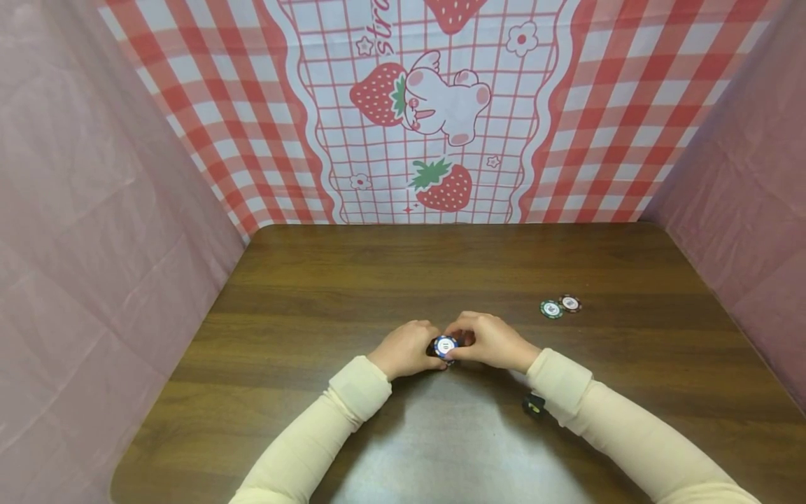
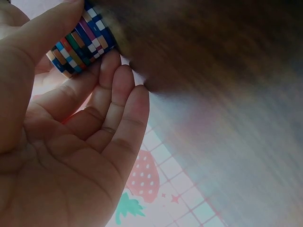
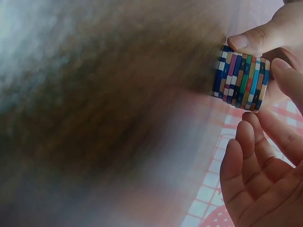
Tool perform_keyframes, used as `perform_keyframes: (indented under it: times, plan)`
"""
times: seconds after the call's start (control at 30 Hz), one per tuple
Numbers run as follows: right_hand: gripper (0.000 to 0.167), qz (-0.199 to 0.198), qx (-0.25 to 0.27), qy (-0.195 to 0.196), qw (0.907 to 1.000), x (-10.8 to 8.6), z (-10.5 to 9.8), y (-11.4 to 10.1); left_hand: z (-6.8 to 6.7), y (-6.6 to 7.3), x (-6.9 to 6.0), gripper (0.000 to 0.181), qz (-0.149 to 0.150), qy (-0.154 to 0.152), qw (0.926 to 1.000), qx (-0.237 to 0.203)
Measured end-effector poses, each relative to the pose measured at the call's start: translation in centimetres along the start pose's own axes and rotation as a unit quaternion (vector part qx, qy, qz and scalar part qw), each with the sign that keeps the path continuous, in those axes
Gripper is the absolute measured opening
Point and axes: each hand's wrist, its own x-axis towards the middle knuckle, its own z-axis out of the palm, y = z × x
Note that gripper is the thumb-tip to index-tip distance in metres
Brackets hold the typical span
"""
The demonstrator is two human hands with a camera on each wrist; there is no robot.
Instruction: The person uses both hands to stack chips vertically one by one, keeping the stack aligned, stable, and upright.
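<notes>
A stack of poker chips [image 1: 446,346] stands between the two hands, with a blue-and-white chip on top. Its edges show blue, purple, green, red and tan bands in the right wrist view. My left hand [image 1: 409,348] grips the lower part of the stack [image 2: 84,42] from the left, thumb on the near side and index finger on the far side. From the right, my right hand [image 1: 491,341] pinches the upper part of the stack [image 3: 241,78], its thumb at the top chip's rim. The right hand's other fingers stand away from the chips.
A green chip [image 1: 550,309] and a dark chip [image 1: 571,303] lie side by side on the wooden table [image 1: 352,273], to the right. By the right sleeve is a small black object [image 1: 533,404], partly covered. A checked strawberry cloth [image 1: 592,140] hangs behind.
</notes>
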Motion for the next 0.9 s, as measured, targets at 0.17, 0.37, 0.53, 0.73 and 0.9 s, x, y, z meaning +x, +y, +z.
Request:
perform_keyframes:
  times: [0.17,0.37,0.53,0.73,0.9]
  plan:
    - [0.034,0.013,0.007,0.009,0.9999,-0.2,-0.4,0.3,0.0,0.0,0.0,0.034,-0.001,-0.003,1.0,-0.003]
    - [0.039,0.039,0.026,0.036,0.9983,-0.7,-1.6,0.7,0.1,0.0,0.1,0.038,-0.007,-0.005,1.0,-0.004]
    - [0.043,0.053,0.036,0.075,0.9952,-1.1,-2.9,1.3,0.2,-0.1,0.2,0.04,-0.009,-0.007,0.9999,-0.003]
    - [0.052,0.097,0.049,0.099,0.9891,-2.2,-4.6,2.5,0.1,-0.1,0.1,0.041,-0.006,-0.007,1.0,0.002]
    - [0.059,0.129,0.041,0.12,0.9835,-3.5,-6.0,3.8,0.1,-0.1,0.1,0.042,-0.005,-0.008,1.0,0.002]
